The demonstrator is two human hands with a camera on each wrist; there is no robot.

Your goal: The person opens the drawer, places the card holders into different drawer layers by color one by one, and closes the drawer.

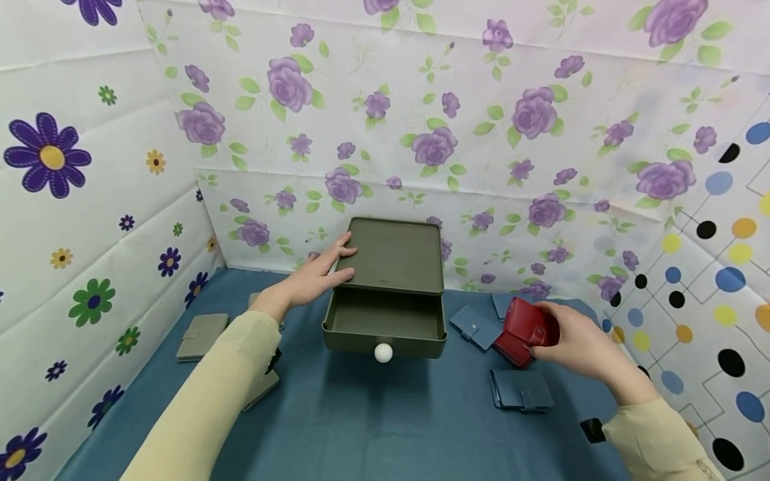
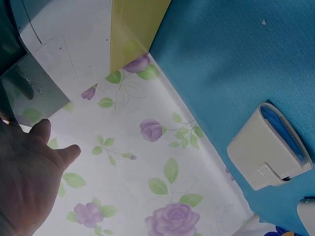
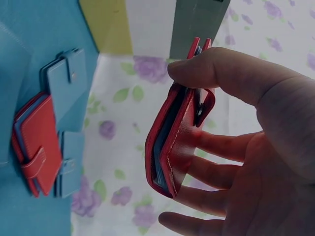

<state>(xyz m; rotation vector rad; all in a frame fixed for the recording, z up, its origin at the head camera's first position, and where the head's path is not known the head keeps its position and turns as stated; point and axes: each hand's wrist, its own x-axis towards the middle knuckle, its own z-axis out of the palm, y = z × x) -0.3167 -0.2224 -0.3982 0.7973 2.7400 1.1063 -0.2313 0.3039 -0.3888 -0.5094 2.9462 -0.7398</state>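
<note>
My right hand (image 1: 580, 341) pinches a red wallet (image 3: 170, 147) with a snap strap, between the thumb and fingers. It is raised over a second red wallet (image 3: 39, 142), which lies among blue wallets (image 1: 474, 326) on the cloth. Another blue wallet (image 1: 522, 389) lies nearer me. My left hand (image 1: 309, 277) rests with extended fingers on the left edge of a dark green box (image 1: 394, 257). The box's drawer (image 1: 355, 342), with a round white knob (image 1: 383, 353), is pulled out, and nothing shows inside it. In the left wrist view only part of that hand (image 2: 29, 172) appears.
A beige wallet (image 1: 202, 336) lies on the left, and another pale wallet (image 1: 261, 389) is partly hidden by my left sleeve. Flower-print sheets (image 1: 361, 100) wall the back and left; a dotted sheet (image 1: 710, 287) stands on the right. Blue cloth (image 1: 385, 427) covers the table.
</note>
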